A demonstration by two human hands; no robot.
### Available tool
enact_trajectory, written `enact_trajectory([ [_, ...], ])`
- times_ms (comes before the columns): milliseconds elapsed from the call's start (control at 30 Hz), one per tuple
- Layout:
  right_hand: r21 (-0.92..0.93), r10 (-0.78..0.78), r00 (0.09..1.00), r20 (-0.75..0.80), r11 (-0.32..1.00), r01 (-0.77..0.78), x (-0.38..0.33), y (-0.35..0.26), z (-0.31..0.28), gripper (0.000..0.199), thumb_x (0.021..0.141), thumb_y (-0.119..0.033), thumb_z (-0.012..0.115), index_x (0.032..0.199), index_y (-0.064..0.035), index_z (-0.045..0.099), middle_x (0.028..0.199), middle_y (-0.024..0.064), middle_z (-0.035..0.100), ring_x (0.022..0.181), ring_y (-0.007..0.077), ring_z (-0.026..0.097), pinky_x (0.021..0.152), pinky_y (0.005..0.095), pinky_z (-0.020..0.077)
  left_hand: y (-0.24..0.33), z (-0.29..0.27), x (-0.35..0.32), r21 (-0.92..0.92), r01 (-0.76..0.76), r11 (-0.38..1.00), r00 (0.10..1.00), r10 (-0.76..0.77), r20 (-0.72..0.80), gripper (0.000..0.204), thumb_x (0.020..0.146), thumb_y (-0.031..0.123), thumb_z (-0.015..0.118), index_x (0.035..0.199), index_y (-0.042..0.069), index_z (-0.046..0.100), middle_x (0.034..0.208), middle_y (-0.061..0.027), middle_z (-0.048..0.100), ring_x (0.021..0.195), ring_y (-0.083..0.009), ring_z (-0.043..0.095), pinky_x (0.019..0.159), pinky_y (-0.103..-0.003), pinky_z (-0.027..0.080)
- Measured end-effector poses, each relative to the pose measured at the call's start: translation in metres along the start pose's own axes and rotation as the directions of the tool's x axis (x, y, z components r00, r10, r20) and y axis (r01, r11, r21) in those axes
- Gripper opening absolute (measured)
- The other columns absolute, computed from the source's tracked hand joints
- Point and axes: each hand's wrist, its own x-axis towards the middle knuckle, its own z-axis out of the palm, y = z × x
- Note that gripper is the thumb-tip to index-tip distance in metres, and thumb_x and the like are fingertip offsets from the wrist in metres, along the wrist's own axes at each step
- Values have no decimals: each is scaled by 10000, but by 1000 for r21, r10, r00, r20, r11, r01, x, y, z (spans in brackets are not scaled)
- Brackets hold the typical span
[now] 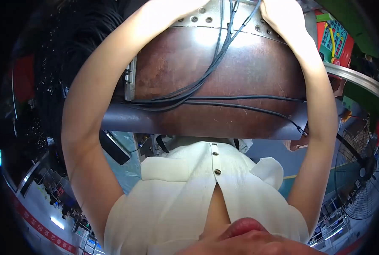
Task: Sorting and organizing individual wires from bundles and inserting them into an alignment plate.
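Note:
Both of my arms reach forward over a brown work surface (257,68). My left hand (184,6) is at the top edge, over a metal plate (215,21) with round holes; its fingers are cut off by the edge. Toward the right end of the plate is my right hand (285,15), its fingers also out of sight. Beside it, dark cables (210,70) with small connectors come down between my hands. They curve left across the brown surface, and two cable ends (240,101) stretch back to the right. Whether either hand holds a cable is hidden.
A thick bunch of black cables (91,38) hangs at the far left. Along the left edge sits a metal fixture (130,80). On the right are a red-framed green panel (335,40), a curved metal rail (359,76) and a black fan (361,172).

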Motion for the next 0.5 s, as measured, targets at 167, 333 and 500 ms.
enact_trajectory([
  [167,-232,36,998,-61,972,-49,8,11,7,276,849,-242,535,1004,-35,633,971,184,635,918,334,601,811,424,476,6,11,33,181,-55,982,998,58,-12,237,911,211,528,992,27,653,951,-136,664,895,-258,619,811,-337,498],
  [333,148,543,751,376,765,-627,22,-33,-17,314,856,-304,593,975,-15,632,876,164,642,860,300,618,775,421,485,-37,-8,18,608,-160,777,986,101,130,248,895,232,528,969,30,653,935,-164,652,857,-287,618,781,-352,497],
  [500,76,287,953,-100,957,-280,8,45,15,324,825,-252,670,1013,5,614,703,140,619,661,219,604,609,341,493,-25,11,32,535,-188,824,976,217,9,230,884,208,522,966,35,651,909,-152,659,836,-291,624,761,-362,501],
])
